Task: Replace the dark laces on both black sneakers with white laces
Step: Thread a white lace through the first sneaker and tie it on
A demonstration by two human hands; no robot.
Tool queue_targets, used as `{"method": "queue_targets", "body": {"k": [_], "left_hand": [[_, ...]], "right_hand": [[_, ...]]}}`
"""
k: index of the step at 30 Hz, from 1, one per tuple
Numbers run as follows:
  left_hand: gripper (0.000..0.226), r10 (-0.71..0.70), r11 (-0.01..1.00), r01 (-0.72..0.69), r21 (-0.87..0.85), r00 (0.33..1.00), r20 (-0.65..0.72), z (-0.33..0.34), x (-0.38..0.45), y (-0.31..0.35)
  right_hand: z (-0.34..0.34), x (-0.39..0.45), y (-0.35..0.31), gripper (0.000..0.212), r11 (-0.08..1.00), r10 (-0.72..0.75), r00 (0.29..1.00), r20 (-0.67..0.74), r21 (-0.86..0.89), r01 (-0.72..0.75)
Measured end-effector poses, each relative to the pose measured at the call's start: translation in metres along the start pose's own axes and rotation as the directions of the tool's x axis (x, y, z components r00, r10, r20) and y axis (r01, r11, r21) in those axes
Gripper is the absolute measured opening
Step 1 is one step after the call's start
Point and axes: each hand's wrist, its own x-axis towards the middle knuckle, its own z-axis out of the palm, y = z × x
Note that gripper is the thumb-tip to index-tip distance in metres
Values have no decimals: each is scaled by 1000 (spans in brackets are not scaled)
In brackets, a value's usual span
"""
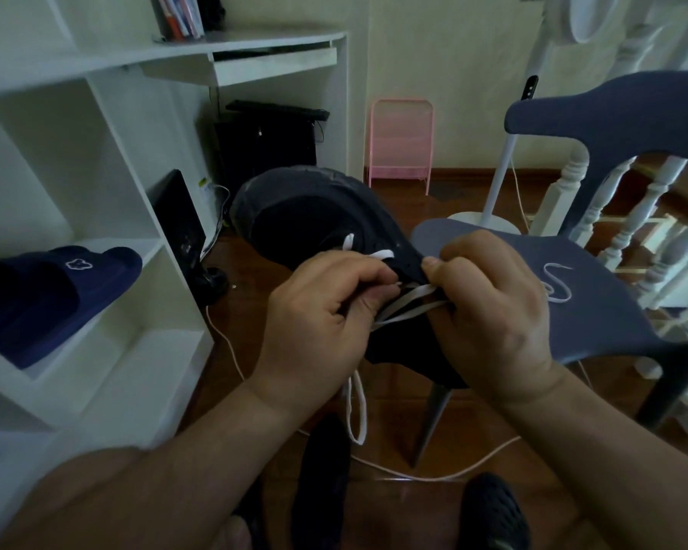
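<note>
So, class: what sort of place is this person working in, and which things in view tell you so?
Most likely a room at home, perhaps a bedroom or study. A white desk and shelf unit holds a navy slipper, a blue chair stands on a wooden floor, and white stair balusters show at the right.

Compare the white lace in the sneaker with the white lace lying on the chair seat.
The white lace in the sneaker is threaded through the black sneaker and pinched by the left hand and right hand; the white lace on the chair lies loose and untouched. The first is pulled taut between the hands, with ends hanging down; the second curls slack on the chair seat. Both are white.
</note>
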Motion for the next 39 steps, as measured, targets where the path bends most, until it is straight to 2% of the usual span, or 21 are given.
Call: {"method": "queue_targets", "body": {"k": [9, 11, 13, 16, 19, 23, 29, 36, 39], "left_hand": [[6, -89, 994, 81, -68, 988, -123, -9, 4, -1], [7, -137, 989, 130, -65, 983, -123, -10, 5, -5], [9, -190, 981, 185, -58, 975, -112, -10, 3, -7], [11, -235, 971, 229, -72, 969, -76, -9, 3, -5], [10, -256, 965, 256, -54, 967, 10, -7, 3, -5], [6, -198, 979, 193, 66, 977, 74, 5, 3, -8], [4, -239, 968, 235, 86, 970, 36, 14, 5, -9], [7, -210, 973, 204, 106, 977, 48, 15, 7, -6], [7, -297, 954, 296, 39, 955, 17, 16, 7, -2]], "right_hand": [[0, -3, 8, 26, 997, 81, 996, -21, -10, -81], [1, -5, 9, 20, 995, 103, 995, -11, -12, -103], [0, -6, 9, 5, 993, 117, 993, 28, 2, -118], [2, -5, 8, 24, 981, 192, 978, 84, -21, -191], [3, -7, 7, 27, 947, 317, 926, 206, -18, -320], [9, -9, 2, 24, 888, 441, 848, 293, -3, -460], [14, -10, -5, 24, 893, 426, 861, 277, 23, -449], [12, -12, -5, 25, 907, 402, 869, 289, 3, -420], [14, -11, -7, 25, 902, 415, 862, 292, -6, -432]]}}
